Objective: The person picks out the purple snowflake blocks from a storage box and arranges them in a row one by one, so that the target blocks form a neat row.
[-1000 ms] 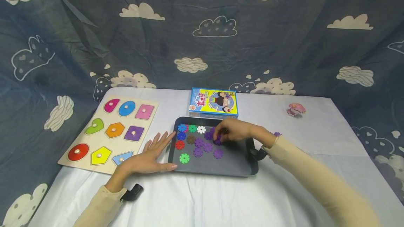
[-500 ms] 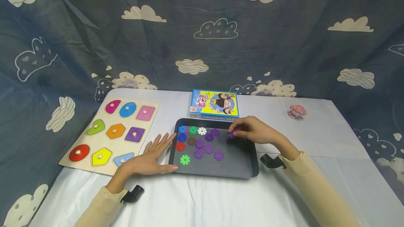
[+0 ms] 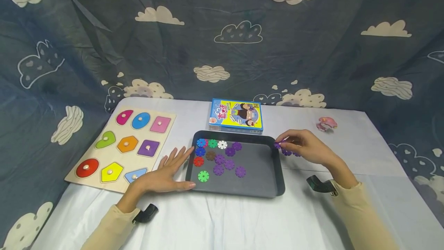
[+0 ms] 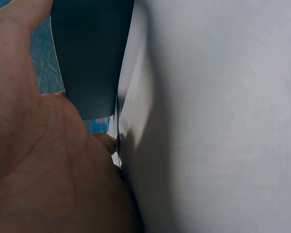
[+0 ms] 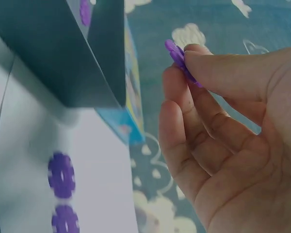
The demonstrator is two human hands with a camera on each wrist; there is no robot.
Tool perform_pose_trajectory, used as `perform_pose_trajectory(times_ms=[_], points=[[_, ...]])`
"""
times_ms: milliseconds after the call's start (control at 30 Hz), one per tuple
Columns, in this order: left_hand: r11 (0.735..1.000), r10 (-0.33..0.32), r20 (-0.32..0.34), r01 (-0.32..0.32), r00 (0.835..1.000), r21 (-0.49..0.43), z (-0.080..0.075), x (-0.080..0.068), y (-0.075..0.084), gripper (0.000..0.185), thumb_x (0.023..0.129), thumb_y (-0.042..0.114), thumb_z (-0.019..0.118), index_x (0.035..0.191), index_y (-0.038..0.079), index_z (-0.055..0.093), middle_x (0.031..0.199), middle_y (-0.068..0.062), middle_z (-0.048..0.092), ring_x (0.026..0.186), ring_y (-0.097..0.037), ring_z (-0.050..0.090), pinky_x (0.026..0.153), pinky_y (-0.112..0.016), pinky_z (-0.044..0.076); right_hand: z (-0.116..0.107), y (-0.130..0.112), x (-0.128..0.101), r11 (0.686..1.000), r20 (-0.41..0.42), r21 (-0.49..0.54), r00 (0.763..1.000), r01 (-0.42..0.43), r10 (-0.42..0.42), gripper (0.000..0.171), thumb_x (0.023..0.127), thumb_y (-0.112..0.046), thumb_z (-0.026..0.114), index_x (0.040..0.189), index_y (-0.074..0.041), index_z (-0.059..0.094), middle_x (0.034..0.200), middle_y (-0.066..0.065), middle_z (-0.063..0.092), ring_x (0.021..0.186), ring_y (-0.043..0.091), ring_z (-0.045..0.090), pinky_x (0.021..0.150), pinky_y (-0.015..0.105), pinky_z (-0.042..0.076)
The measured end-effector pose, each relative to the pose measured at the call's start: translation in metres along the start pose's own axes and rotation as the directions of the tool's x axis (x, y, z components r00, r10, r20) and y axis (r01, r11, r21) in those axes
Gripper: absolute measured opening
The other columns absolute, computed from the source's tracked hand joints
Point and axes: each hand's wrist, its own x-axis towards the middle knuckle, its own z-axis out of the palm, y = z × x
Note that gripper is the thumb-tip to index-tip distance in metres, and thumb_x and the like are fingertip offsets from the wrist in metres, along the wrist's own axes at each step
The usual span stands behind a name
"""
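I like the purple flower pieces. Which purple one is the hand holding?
The purple piece pinched in the right hand, just past the tray's right edge. The other purple ones lie flat in the tray or on the cloth.

A purple disc, flat and notched, stood on edge pinched in the right hand, just right of the dark tray, above two purple discs on the cloth.

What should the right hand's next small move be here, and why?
Probably lower the purple snowflake disc onto the tablecloth beside the two purple discs lying right of the tray: the right hand pinches it just above them.
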Motion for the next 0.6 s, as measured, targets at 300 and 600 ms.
perform_pose_trajectory(times_ms=[300, 600], points=[[1.000, -0.009, 0.005, 0.009, 1.000, 0.002, 0.001, -0.001, -0.001, 0.106, 0.084, 0.064, 0.069, 0.161, 0.040, 0.000, 0.170, -0.009, -0.006, 0.155, -0.036, -0.015, 0.121, -0.063, -0.011, -0.020, 0.024, -0.029, 0.992, -0.125, -0.062, 0.986, -0.114, 0.106, 0.023, 0.099, -0.022, 0.066, 0.119, -0.012, 0.070, 0.118, 0.010, 0.072, 0.098, 0.004, 0.067, 0.082, 0.020, 0.056], [1.000, -0.010, 0.001, 0.010, 1.000, 0.010, -0.001, -0.002, 0.000, 0.105, 0.084, 0.065, 0.068, 0.160, 0.042, 0.000, 0.170, -0.009, -0.005, 0.155, -0.035, -0.015, 0.121, -0.063, -0.011, -0.037, 0.058, -0.041, 0.976, -0.205, -0.112, 0.965, -0.187, 0.161, 0.028, 0.098, -0.022, 0.067, 0.120, -0.005, 0.070, 0.118, 0.018, 0.071, 0.093, -0.013, 0.059, 0.080, 0.006, 0.046]])
